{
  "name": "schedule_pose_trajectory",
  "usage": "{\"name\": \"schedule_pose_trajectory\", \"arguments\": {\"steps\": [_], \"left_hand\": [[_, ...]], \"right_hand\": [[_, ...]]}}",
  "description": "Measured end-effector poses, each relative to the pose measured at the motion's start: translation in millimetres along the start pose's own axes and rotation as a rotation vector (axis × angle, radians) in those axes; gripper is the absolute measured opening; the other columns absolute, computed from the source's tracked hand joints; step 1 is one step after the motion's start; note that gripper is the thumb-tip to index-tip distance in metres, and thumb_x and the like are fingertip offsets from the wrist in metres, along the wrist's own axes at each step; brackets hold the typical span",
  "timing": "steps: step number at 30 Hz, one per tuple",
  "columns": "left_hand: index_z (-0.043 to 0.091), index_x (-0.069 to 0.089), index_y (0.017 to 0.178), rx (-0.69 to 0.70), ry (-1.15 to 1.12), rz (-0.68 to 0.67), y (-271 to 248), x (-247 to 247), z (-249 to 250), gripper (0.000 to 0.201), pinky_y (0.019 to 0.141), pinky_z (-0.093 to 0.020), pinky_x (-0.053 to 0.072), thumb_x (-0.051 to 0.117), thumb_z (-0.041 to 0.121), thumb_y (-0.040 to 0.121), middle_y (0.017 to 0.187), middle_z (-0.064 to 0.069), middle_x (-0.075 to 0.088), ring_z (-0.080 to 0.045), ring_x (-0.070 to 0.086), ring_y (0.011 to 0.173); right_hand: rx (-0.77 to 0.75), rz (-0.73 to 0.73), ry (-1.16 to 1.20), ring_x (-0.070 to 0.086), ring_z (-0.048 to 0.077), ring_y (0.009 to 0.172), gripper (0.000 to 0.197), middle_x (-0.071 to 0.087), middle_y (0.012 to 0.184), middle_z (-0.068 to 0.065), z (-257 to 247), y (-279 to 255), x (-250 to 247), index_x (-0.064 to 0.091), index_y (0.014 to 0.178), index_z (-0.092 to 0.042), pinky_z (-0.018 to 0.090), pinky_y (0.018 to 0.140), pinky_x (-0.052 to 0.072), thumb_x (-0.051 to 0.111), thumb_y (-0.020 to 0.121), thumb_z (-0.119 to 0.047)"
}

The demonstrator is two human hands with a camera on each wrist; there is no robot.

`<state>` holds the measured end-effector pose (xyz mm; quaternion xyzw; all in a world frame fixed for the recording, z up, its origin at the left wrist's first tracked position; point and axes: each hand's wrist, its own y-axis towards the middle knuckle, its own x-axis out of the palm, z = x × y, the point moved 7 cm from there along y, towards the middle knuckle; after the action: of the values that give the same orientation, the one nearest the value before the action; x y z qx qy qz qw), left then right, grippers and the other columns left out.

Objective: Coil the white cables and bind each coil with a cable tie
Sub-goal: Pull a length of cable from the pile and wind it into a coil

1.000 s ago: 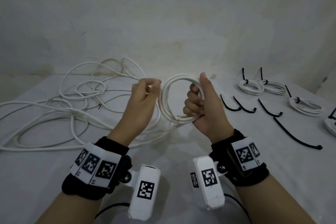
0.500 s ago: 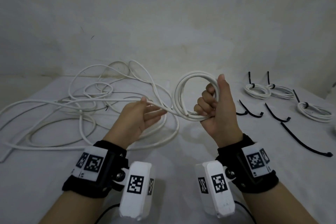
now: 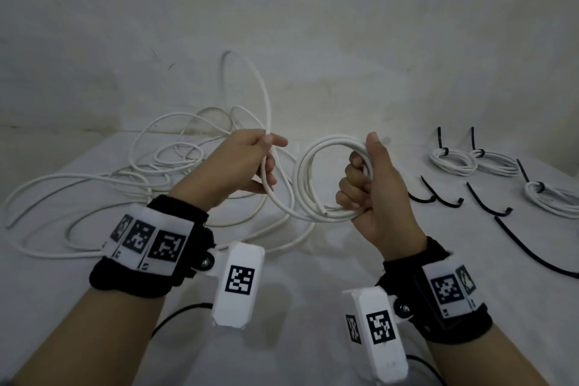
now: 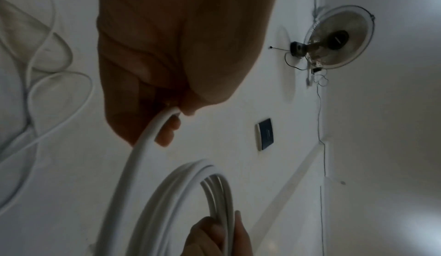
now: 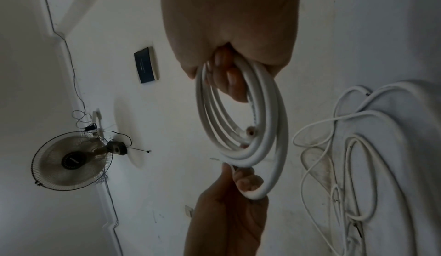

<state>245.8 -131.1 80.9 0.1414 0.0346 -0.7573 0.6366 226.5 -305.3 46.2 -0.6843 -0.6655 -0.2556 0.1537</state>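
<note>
My right hand grips a round coil of white cable upright above the table, thumb pointing up; the coil shows its cut end inside the loops. My left hand holds the free run of the same cable, which arcs up high behind it and joins the coil's lower left. In the left wrist view the fingers curl round that strand. Loose white cable lies tangled on the table at left.
Three bound white coils with black ties lie at the back right. Several loose black cable ties lie on the table right of my right hand. A wall stands close behind; a wall fan shows in the wrist views.
My left hand rose from low by the coil and closed on the cable, lifting a long loop of it into the air. The right hand kept its grip on the coil.
</note>
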Motion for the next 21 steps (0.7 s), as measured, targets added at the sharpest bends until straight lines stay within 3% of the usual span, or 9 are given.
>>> {"name": "schedule_pose_trajectory", "arguments": {"steps": [5, 7, 9, 12, 14, 16, 21], "left_hand": [[-0.006, 0.057, 0.114, 0.051, 0.170, -0.011, 6, 2, 17, 0.028, 0.052, -0.022, 0.056, 0.043, 0.013, 0.100, 0.078, -0.005, 0.047, -0.011, 0.050, 0.061], [-0.006, 0.055, 0.112, 0.026, 0.207, -0.036, 7, 5, 18, 0.021, 0.053, -0.022, 0.056, 0.044, 0.005, 0.096, 0.087, -0.010, 0.045, -0.011, 0.047, 0.066], [0.003, 0.050, 0.111, -0.024, 0.199, -0.062, 8, 7, 15, 0.020, 0.056, -0.023, 0.057, 0.043, -0.001, 0.093, 0.098, -0.012, 0.047, -0.012, 0.047, 0.070], [0.008, 0.039, 0.136, -0.057, 0.141, -0.063, 10, 1, 5, 0.049, 0.056, -0.025, 0.058, 0.041, -0.011, 0.091, 0.110, -0.010, 0.054, -0.015, 0.052, 0.076], [0.006, 0.040, 0.137, -0.039, 0.095, -0.068, 8, -2, 2, 0.051, 0.055, -0.022, 0.058, 0.046, -0.013, 0.090, 0.114, -0.012, 0.058, -0.016, 0.056, 0.078], [0.004, 0.043, 0.133, 0.001, 0.034, -0.040, 7, -7, 1, 0.048, 0.056, -0.019, 0.056, 0.052, -0.011, 0.089, 0.110, -0.010, 0.064, -0.015, 0.062, 0.080], [-0.004, 0.060, 0.114, 0.080, -0.196, 0.043, 6, -8, -6, 0.030, 0.073, -0.021, 0.058, 0.062, -0.005, 0.084, 0.093, -0.007, 0.074, -0.009, 0.071, 0.076]], "right_hand": [[0.072, -0.047, -0.045, 0.019, 0.006, 0.031, 0.043, 0.022, 0.043, -0.007, 10, -1, 6, 0.042, 0.067, -0.013, 0.017, 0.033, 0.021, 0.043, 0.097, -0.044], [0.095, -0.058, -0.053, 0.018, 0.006, 0.031, 0.043, 0.022, 0.042, -0.007, 14, -1, 7, 0.043, 0.067, -0.013, 0.018, 0.033, 0.021, 0.043, 0.097, -0.044], [0.111, -0.065, -0.063, 0.018, 0.006, 0.031, 0.042, 0.022, 0.042, -0.007, 18, -2, 8, 0.044, 0.068, -0.013, 0.018, 0.033, 0.021, 0.043, 0.096, -0.044], [0.131, -0.068, -0.048, 0.018, 0.006, 0.032, 0.043, 0.022, 0.042, -0.007, 23, -1, 8, 0.044, 0.067, -0.012, 0.017, 0.034, 0.020, 0.043, 0.096, -0.044], [0.144, -0.067, -0.038, 0.018, 0.006, 0.031, 0.043, 0.022, 0.042, -0.007, 25, 0, 7, 0.045, 0.067, -0.013, 0.017, 0.034, 0.020, 0.044, 0.096, -0.045], [0.156, -0.067, -0.028, 0.018, 0.006, 0.031, 0.044, 0.022, 0.042, -0.007, 28, 1, 7, 0.046, 0.067, -0.013, 0.017, 0.034, 0.020, 0.043, 0.096, -0.045], [0.210, -0.066, 0.001, 0.018, 0.005, 0.031, 0.045, 0.021, 0.042, -0.007, 38, 0, 7, 0.048, 0.066, -0.012, 0.017, 0.032, 0.020, 0.044, 0.096, -0.046]]}}
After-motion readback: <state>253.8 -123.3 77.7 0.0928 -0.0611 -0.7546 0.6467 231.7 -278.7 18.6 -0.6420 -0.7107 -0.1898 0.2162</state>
